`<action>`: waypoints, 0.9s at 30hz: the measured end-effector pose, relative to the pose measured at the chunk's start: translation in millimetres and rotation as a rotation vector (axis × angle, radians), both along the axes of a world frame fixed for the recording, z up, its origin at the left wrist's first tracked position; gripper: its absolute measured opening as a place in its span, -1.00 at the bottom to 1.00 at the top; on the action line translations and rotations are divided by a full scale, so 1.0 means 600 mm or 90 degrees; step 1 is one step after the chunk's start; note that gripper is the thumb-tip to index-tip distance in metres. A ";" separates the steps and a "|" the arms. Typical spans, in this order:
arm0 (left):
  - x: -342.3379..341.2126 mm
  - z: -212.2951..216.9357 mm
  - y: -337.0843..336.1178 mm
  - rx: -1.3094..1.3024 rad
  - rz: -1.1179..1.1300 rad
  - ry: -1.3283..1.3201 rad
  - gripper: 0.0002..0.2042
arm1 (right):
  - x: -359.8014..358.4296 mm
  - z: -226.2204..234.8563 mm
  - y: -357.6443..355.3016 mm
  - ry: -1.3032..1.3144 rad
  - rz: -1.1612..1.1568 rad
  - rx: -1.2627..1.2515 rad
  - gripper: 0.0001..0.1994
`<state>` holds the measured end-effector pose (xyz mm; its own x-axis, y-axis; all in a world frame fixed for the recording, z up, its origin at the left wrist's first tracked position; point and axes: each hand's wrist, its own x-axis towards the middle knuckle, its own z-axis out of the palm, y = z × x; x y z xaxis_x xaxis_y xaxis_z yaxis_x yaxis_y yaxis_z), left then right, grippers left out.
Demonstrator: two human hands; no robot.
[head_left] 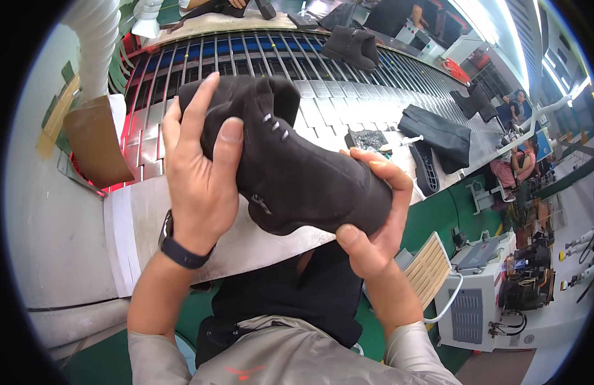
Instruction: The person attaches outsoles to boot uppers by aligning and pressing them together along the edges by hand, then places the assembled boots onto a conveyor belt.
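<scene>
A black boot upper [310,173] with small metal lace hooks is held up in front of me, above the pale work board. Its rounded toe points to the lower right, and a folded-over opening shows at its upper end. My left hand [204,160] grips the upper left end, thumb on the near side and fingers spread along the dark material. Around the toe wraps my right hand [380,218], its thumb beneath and its fingers over the far side. The boot's underside is hidden from view.
Behind the boot runs a roller and slat conveyor [322,96] carrying another black boot [351,48]. To the right lie a tall black boot [441,138], a dark sole [425,170] and a small black tray [366,140]. A brown board [98,144] stands at left.
</scene>
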<state>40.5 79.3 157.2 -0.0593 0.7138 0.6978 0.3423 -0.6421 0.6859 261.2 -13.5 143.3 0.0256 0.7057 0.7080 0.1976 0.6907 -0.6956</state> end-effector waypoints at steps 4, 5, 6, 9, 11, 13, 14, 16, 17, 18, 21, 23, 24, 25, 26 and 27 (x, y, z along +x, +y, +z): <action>-0.006 -0.002 -0.015 -0.003 0.011 0.106 -0.24 | -0.005 -0.019 -0.004 0.183 0.019 -0.031 -0.06; -0.008 -0.006 -0.011 0.067 0.017 0.087 -0.17 | 0.000 -0.023 -0.006 0.110 -0.001 -0.009 -0.06; 0.000 0.005 -0.015 0.032 -0.010 0.032 -0.06 | 0.000 -0.023 -0.005 0.091 0.004 0.001 -0.07; 0.003 0.012 -0.009 -0.052 -0.086 -0.022 0.06 | -0.001 -0.027 0.001 0.060 0.010 0.038 -0.10; 0.007 0.011 0.000 -0.076 -0.113 -0.032 0.06 | 0.002 -0.025 0.005 0.061 0.010 0.040 -0.10; 0.013 0.008 0.010 -0.068 -0.130 -0.039 0.03 | 0.004 -0.026 0.009 0.067 0.012 0.038 -0.10; 0.015 0.007 0.014 -0.048 -0.133 -0.042 -0.01 | 0.005 -0.026 0.010 0.070 0.014 0.034 -0.10; 0.019 0.004 0.018 -0.034 -0.148 -0.047 -0.06 | 0.009 -0.024 0.010 0.073 0.015 0.024 -0.09; 0.021 0.002 0.020 -0.015 -0.161 -0.053 -0.10 | 0.010 -0.022 0.013 0.072 0.015 0.019 -0.09; 0.024 0.002 0.023 -0.020 -0.163 -0.055 -0.10 | 0.012 -0.019 0.014 0.070 0.014 0.014 -0.09; 0.029 -0.003 0.032 -0.020 -0.205 -0.087 -0.22 | 0.008 -0.009 0.016 0.090 -0.024 -0.017 -0.08; 0.038 0.001 0.032 -0.057 -0.219 -0.143 -0.30 | 0.005 0.000 0.015 0.070 -0.068 -0.085 -0.05; 0.040 0.004 0.027 -0.097 -0.214 -0.189 -0.33 | 0.003 0.006 0.016 0.065 -0.087 -0.109 -0.05; 0.038 0.002 0.035 -0.074 -0.218 -0.186 -0.40 | 0.002 0.010 0.021 0.061 -0.098 -0.121 -0.05; 0.034 0.004 0.037 -0.082 -0.214 -0.188 -0.40 | 0.001 0.013 0.025 0.058 -0.099 -0.125 -0.05; 0.032 0.008 0.041 -0.100 -0.216 -0.170 -0.40 | 0.003 0.011 0.032 0.059 -0.096 -0.120 -0.05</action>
